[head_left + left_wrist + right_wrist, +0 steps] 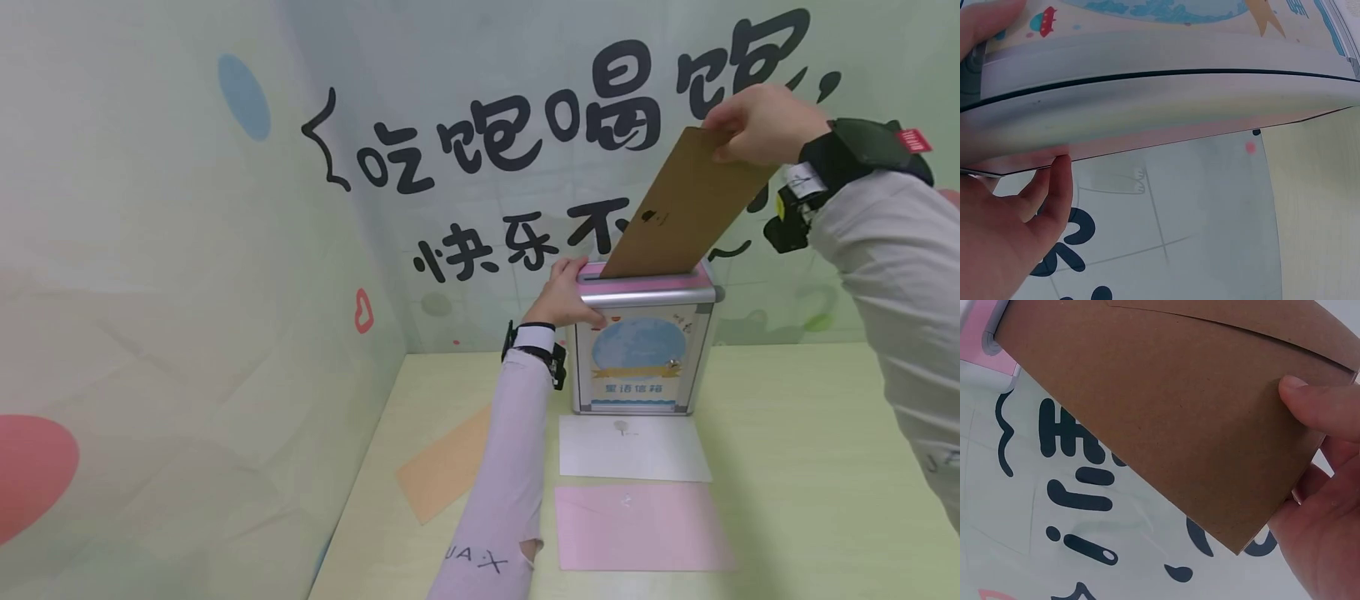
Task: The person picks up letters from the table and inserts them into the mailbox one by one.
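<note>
A: What stands on the table (pixel 787 433)?
B: A metal letterbox (pixel 641 342) by the wall, with white (pixel 633 448), pink (pixel 641 527) and orange (pixel 442 467) envelopes lying flat before it.
A: And the hands?
B: The left hand (pixel 566 296) grips the box's top left edge; the right hand (pixel 757 125) pinches a brown envelope (pixel 686 208), tilted, its lower end in the slot

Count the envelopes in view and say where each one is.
4: brown envelope in the box's slot, white envelope before the box, pink envelope nearer, orange envelope left, partly behind the sleeve. Others may be inside.
</note>
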Motion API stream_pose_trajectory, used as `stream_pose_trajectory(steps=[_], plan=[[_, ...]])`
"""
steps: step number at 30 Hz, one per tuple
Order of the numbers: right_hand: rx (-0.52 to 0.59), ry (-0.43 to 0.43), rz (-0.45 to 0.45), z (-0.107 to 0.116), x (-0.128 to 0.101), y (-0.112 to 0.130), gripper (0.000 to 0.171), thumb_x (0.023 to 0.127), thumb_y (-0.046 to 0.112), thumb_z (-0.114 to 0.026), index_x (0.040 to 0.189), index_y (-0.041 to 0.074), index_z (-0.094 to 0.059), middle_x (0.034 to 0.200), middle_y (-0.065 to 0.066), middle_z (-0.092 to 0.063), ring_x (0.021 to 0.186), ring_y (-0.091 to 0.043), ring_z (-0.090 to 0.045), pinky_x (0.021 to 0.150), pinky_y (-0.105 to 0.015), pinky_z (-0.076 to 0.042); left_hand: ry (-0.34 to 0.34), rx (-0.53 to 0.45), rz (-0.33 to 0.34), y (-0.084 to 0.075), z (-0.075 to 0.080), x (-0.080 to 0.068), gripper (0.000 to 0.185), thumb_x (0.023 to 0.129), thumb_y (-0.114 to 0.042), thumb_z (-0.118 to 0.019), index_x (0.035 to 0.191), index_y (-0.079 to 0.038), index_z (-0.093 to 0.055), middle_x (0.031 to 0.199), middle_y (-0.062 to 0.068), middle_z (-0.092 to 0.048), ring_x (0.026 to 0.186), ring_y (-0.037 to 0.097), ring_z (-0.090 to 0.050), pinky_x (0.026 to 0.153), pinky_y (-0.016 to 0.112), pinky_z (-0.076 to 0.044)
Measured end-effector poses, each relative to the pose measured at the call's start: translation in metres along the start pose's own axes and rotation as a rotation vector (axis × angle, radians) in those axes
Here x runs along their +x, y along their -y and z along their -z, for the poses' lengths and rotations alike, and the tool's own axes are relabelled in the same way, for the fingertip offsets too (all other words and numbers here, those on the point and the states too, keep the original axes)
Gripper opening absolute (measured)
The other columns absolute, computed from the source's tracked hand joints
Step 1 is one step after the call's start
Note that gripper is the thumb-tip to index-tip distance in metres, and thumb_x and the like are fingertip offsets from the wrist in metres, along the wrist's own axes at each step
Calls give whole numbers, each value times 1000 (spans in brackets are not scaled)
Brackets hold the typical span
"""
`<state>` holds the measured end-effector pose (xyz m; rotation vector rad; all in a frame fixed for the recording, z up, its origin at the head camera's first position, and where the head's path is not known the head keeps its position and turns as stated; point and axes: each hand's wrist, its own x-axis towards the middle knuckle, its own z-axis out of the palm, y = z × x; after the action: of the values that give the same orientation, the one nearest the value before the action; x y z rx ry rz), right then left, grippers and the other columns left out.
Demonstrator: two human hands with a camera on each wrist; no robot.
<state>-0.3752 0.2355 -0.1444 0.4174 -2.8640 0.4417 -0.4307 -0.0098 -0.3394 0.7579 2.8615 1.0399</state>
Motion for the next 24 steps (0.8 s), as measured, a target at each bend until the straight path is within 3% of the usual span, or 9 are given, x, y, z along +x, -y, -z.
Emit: stream_pose_trajectory(steps=[14, 24], plan=[[-89, 68, 39, -8, 21, 20, 32, 83, -1, -54, 115, -4, -55, 110, -27, -55, 96, -39, -49, 81, -53, -39, -6, -1, -9, 6, -4, 9, 102, 59, -19, -82, 143, -14, -25, 143, 8, -21, 110, 19, -43, 89, 29, -41], [-104, 84, 45, -18, 29, 34, 35, 83, -5, -50, 117, -7, -54, 112, -30, -52, 96, -42, -49, 84, -55, -40, -24, 22, -11, 9, -7, 15, 104, 57, -20, -83, 143, -14, -25, 141, 7, -22, 108, 18, -44, 90, 26, -40]])
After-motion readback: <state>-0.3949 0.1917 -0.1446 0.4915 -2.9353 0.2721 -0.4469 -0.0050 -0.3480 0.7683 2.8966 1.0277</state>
